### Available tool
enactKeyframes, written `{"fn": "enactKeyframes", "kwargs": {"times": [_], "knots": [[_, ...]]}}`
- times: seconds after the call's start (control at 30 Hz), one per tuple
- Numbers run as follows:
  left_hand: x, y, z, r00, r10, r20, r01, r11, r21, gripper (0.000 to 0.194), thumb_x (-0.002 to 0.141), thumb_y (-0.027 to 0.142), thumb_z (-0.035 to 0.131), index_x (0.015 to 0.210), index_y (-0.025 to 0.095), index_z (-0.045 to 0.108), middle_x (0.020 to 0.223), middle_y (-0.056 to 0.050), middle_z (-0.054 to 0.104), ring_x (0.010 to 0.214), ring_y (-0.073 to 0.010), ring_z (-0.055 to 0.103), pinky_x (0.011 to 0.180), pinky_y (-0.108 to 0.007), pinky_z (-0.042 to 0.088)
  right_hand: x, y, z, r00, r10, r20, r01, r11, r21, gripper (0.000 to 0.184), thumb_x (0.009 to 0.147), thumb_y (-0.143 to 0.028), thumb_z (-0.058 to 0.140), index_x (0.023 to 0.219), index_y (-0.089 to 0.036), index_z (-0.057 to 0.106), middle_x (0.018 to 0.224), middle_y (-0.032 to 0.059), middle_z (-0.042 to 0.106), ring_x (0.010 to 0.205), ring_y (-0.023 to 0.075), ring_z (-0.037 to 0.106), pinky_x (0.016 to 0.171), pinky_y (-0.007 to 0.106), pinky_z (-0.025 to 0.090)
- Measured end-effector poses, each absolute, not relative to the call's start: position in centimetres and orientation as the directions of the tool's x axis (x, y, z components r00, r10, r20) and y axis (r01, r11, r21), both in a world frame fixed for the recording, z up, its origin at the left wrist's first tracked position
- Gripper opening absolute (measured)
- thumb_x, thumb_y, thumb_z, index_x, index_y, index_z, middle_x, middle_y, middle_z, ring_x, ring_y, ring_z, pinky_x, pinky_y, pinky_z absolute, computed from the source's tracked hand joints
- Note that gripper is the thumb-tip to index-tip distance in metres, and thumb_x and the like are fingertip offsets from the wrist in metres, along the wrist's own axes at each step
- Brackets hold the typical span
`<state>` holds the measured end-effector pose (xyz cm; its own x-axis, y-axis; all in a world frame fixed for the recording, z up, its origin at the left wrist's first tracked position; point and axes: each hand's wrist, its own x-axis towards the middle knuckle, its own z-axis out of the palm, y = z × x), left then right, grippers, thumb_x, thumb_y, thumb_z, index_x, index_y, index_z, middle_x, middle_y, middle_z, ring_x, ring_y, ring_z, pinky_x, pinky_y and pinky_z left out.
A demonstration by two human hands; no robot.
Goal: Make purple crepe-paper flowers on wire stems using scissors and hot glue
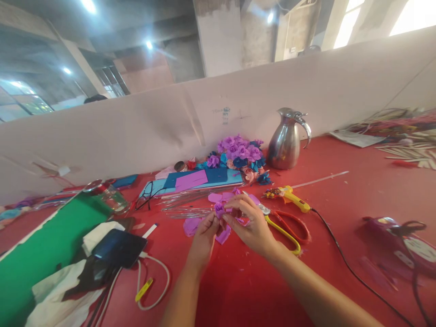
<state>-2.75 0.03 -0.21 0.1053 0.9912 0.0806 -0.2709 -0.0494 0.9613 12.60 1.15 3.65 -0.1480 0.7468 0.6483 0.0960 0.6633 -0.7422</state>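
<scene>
Both hands meet over the red table (340, 200), just near of centre. The left hand (204, 236) comes in from the near left with its fingertips pinched shut on a small purple paper flower (219, 209). The right hand (250, 225) arches over from the right, thumb and forefinger closing on the same bloom from its far-right side, the other fingers curled loosely. So the flower sits right between the two grips, touching both, a little nearer the left fingertips, which hold it from below. Whether a stem hangs beneath it I cannot tell; the hands hide that.

Loose purple petals (190, 225) lie on the table directly under and just left of the hands. Just right of the right hand lie scissors (289, 227) with red and yellow handles, blades pointing left toward the hands. Beyond them a yellow glue gun (293, 197) lies with its cord running off to the near right. Farther back stand a heap of finished purple and blue flowers (240, 156) and a steel jug (286, 141). At near left, a dark phone (119, 247) rests on cloth.
</scene>
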Motion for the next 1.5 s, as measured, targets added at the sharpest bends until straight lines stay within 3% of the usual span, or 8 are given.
{"fn": "enactKeyframes", "kwargs": {"times": [0.5, 0.8, 1.0, 1.3, 1.5], "knots": [[-3.0, 0.2, -0.3, 0.109, 0.992, 0.056, -0.185, -0.035, 0.982, 0.025, 0.08, 0.041, 0.062, 0.073, 0.017, 0.06, 0.069, 0.0, 0.048, 0.064, -0.0126, 0.039, 0.062, -0.025, 0.034, 13.0, 1.3, 3.6, -0.19, 0.754, 0.629, 0.122, 0.654, -0.747, 0.013, 0.08, -0.01, 0.056, 0.084, -0.022, 0.058, 0.092, 0.0045, 0.052, 0.077, 0.0146, 0.053, 0.065, 0.027, 0.051], [-3.2, 0.1, 0.6, 0.086, 0.989, 0.116, -0.033, -0.114, 0.993, 0.027, 0.082, 0.041, 0.059, 0.073, 0.017, 0.064, 0.067, -0.001, 0.054, 0.066, -0.0138, 0.046, 0.066, -0.026, 0.037, 13.3, 1.7, 3.1, -0.205, 0.702, 0.682, 0.167, 0.712, -0.682, 0.015, 0.083, -0.011, 0.054, 0.081, -0.022, 0.064, 0.093, 0.0053, 0.051, 0.085, 0.0168, 0.056, 0.07, 0.029, 0.051], [-3.4, 0.0, 0.8, 0.025, 0.99, 0.142, -0.04, -0.14, 0.989, 0.024, 0.08, 0.039, 0.062, 0.072, 0.017, 0.068, 0.07, -0.001, 0.061, 0.073, -0.0161, 0.054, 0.075, -0.028, 0.041, 13.4, 1.8, 2.9, -0.184, 0.662, 0.727, 0.193, 0.749, -0.633, 0.017, 0.084, -0.014, 0.055, 0.078, -0.024, 0.067, 0.092, 0.0041, 0.052, 0.085, 0.0168, 0.056, 0.071, 0.032, 0.05], [-3.4, 0.2, 0.5, -0.082, 0.986, 0.143, -0.045, -0.147, 0.988, 0.021, 0.073, 0.039, 0.07, 0.075, 0.019, 0.074, 0.081, -0.004, 0.069, 0.082, -0.0206, 0.059, 0.08, -0.032, 0.044, 13.4, 1.6, 3.3, -0.155, 0.687, 0.71, 0.148, 0.727, -0.67, 0.016, 0.082, -0.011, 0.053, 0.078, -0.023, 0.064, 0.09, 0.0047, 0.051, 0.081, 0.0162, 0.056, 0.065, 0.027, 0.049], [-3.6, 0.3, 0.4, -0.129, 0.978, 0.163, -0.042, -0.169, 0.985, 0.018, 0.073, 0.037, 0.07, 0.075, 0.02, 0.075, 0.08, -0.005, 0.071, 0.089, -0.0242, 0.061, 0.087, -0.037, 0.043, 13.0, 0.9, 4.0, -0.149, 0.785, 0.602, 0.127, 0.618, -0.776, 0.008, 0.081, -0.017, 0.055, 0.087, -0.021, 0.058, 0.08, 0.0025, 0.056, 0.068, 0.0149, 0.051, 0.06, 0.028, 0.044]]}}
